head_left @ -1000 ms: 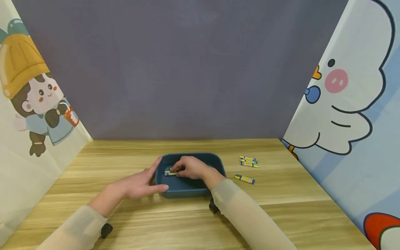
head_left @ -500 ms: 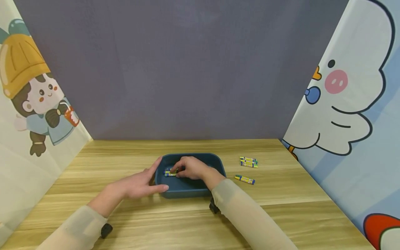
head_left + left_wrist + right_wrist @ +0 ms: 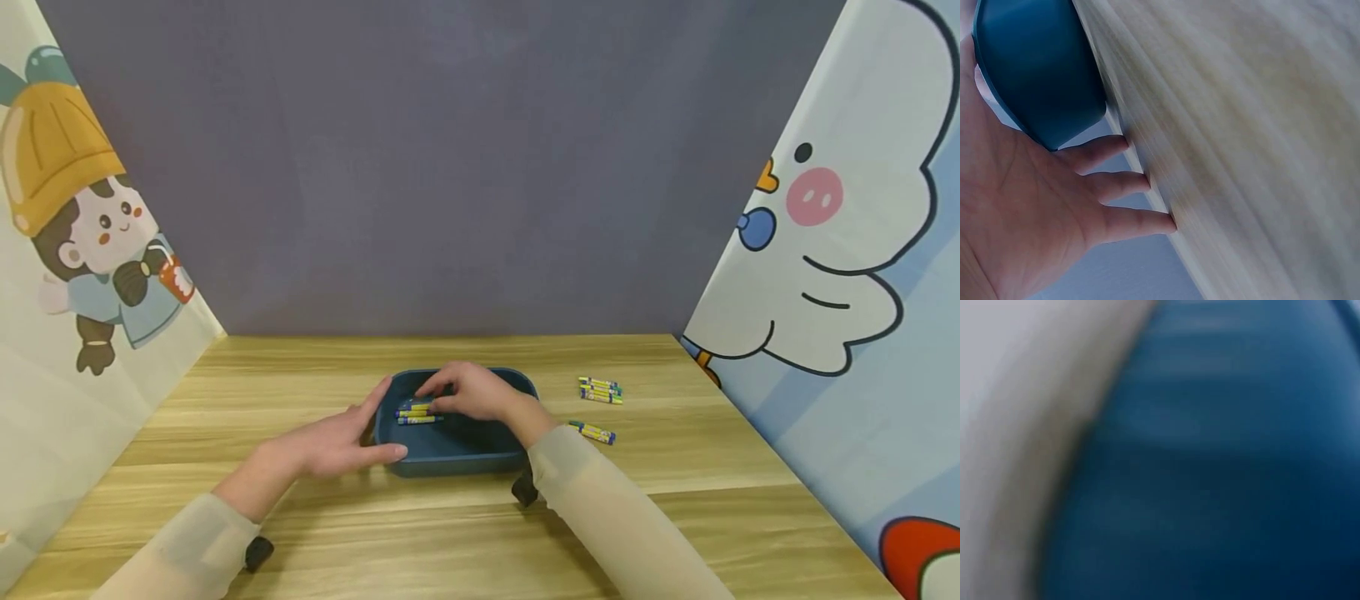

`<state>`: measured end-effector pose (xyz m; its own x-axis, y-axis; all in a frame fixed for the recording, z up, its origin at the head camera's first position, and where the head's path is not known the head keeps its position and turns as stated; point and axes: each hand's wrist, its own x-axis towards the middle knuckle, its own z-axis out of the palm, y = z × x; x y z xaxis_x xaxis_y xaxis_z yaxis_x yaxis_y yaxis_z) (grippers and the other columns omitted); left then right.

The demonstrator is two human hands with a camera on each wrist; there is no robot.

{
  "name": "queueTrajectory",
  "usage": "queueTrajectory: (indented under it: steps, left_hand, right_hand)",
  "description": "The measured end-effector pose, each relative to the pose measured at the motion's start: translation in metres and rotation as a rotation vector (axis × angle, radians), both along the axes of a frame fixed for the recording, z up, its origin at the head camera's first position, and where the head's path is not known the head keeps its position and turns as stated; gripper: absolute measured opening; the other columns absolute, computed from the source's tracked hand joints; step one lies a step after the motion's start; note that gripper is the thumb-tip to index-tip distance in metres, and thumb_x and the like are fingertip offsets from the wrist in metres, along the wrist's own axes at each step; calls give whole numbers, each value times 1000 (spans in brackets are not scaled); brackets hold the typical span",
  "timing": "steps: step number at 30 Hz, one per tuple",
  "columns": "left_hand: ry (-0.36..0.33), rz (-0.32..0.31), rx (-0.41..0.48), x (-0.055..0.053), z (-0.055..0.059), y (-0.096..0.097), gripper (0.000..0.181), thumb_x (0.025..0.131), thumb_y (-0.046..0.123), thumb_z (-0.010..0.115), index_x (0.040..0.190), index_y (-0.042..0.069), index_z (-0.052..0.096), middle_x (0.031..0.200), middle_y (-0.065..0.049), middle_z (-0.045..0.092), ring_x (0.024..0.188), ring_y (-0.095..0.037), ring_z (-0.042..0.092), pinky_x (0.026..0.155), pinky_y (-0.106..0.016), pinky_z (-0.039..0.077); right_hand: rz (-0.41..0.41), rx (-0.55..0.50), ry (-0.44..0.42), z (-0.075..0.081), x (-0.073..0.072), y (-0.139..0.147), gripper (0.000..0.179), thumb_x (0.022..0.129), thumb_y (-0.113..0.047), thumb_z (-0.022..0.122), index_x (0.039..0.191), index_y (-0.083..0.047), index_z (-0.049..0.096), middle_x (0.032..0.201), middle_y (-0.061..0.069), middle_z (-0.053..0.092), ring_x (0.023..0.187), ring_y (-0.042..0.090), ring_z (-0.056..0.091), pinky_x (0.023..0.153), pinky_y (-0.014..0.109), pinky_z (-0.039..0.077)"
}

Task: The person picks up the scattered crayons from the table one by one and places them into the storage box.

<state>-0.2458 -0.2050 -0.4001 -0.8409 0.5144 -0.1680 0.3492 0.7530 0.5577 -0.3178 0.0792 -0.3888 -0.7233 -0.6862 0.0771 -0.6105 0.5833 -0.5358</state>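
A dark blue rectangular bin [image 3: 457, 462] stands on the table, and yellow-and-blue-wrapped crayons [image 3: 420, 421] lie side by side near its left end. My left hand [image 3: 337, 442] spans that end, thumb and index finger at the rim. In the left wrist view, the other fingers of the left hand [image 3: 1041, 200] are straight, their tips on the tabletop beside the bin [image 3: 1041, 69]. Over the crayons hovers my right hand [image 3: 480, 393], fingers spread and apart from them, nothing visible in its grasp. The right wrist view is blurred; the blue bin [image 3: 1222, 475] fills most of it.
To the right of the bin, a row of crayons [image 3: 600, 390] lies on the wooden table [image 3: 360, 542]. Nearer are a couple more crayons [image 3: 596, 433], partly covered by the right sleeve [image 3: 592, 492]. A grey panel [image 3: 450, 167] stands behind the table.
My right hand has let go of the crayons in the bin and risen slightly up and to the right, uncovering more of them. The left hand stays at the bin's left end.
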Motion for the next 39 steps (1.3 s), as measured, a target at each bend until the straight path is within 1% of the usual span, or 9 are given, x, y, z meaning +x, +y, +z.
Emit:
queueTrajectory:
  steps: [4,7,12,16,20,25,29,33,39]
  left_hand:
    - [2,7,-9,0,0,1,116,102,74,60,177,25,-14,177,-30,28,159,-51,41,124,-69,40]
    - [8,17,-9,1,0,2,116,102,74,62,178,26,-12,175,-32,31,156,-52,43,122,-69,42]
    - [18,24,-30,1,0,3,118,101,76,61,177,27,-14,177,-31,27,159,-56,38,126,-70,37]
    - [18,16,-33,2,0,3,118,101,77,60,177,27,-16,180,-29,20,162,-55,32,129,-69,33]
    - [17,17,-31,3,0,3,118,101,77,59,177,27,-16,181,-28,18,162,-55,30,130,-70,31]
    - [12,28,-38,3,-1,3,117,101,78,59,176,29,-16,181,-26,17,163,-55,29,130,-70,30]
    - [16,28,-30,2,-2,3,118,100,78,60,177,29,-16,182,-24,17,164,-52,30,131,-67,30]
    - [21,26,-22,2,-2,3,118,101,77,60,177,27,-15,182,-25,17,164,-52,31,131,-68,31]
    - [33,25,-30,3,-2,3,118,101,78,59,177,27,-16,181,-26,18,163,-52,32,130,-67,32]
  right_hand:
    - [-5,-51,21,15,4,22,27,106,-22,77,132,-20,82,128,0,75,89,12,61,77,28,54]
    - [-23,-79,41,23,8,44,28,105,-21,78,132,-18,82,125,1,76,80,12,58,71,27,51]
    - [-89,-110,37,28,16,88,28,104,-22,79,131,-19,82,118,1,76,69,12,48,65,27,46]
    - [-154,-130,-2,27,26,124,27,105,-24,77,131,-24,82,119,4,74,68,12,49,64,28,47]
    - [-189,-143,-15,20,31,158,26,106,-22,76,131,-19,82,117,5,73,71,13,54,64,29,49]
    - [-228,-66,-44,4,33,200,24,106,-24,75,129,-19,82,119,4,76,77,10,55,66,27,49]
    - [-209,-20,-98,-10,34,228,26,106,-22,75,130,-13,82,126,11,77,84,8,60,70,26,52]
    - [-206,-25,-153,-21,33,247,25,105,-20,76,128,-12,82,130,13,78,93,5,64,75,25,55]
    - [-217,-42,-200,-28,29,259,25,105,-18,75,127,-12,82,132,15,78,84,5,62,71,24,54]
